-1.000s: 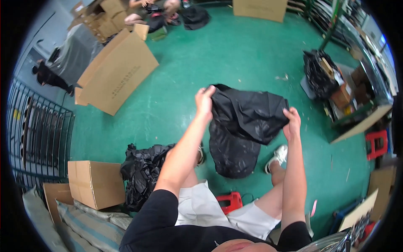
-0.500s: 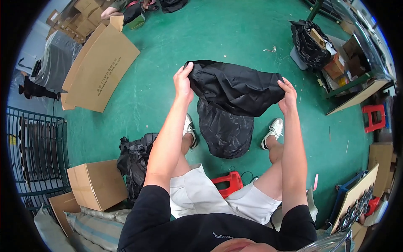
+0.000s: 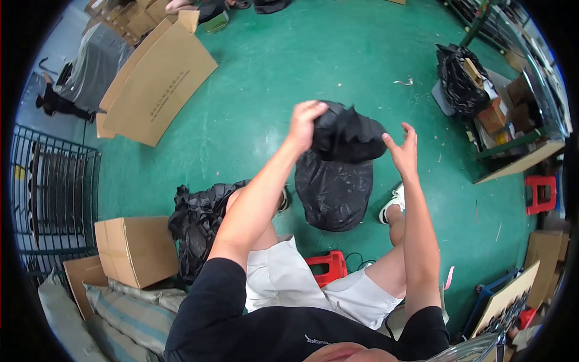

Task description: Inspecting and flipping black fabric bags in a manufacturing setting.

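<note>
A black fabric piece [image 3: 347, 134], bunched up and shorter than it was, hangs in front of me; its exact kind does not show. My left hand [image 3: 305, 125] grips its left end, with the fingers folded over the edge. At its right end my right hand [image 3: 404, 149] has its fingers spread, and the thumb touches or nearly touches the fabric. Below, on the floor between my feet, lies a rounded black fabric piece [image 3: 335, 196], partly covered by the held one. Beside my left leg is a crumpled black heap [image 3: 196, 226].
A cardboard box [image 3: 136, 250] stands on stuffed sacks [image 3: 129, 317] at near left. A large open carton [image 3: 166, 84] lies at far left, by a wire rack [image 3: 57, 193]. Red stools [image 3: 329, 268] stand between my legs and at right. A bin [image 3: 443, 99] with a black liner is far right.
The fabric was stretched wide between both hands; it is now gathered shorter. My left hand moved right, and my right hand loosened its grip and spread its fingers. The view shifted slightly.
</note>
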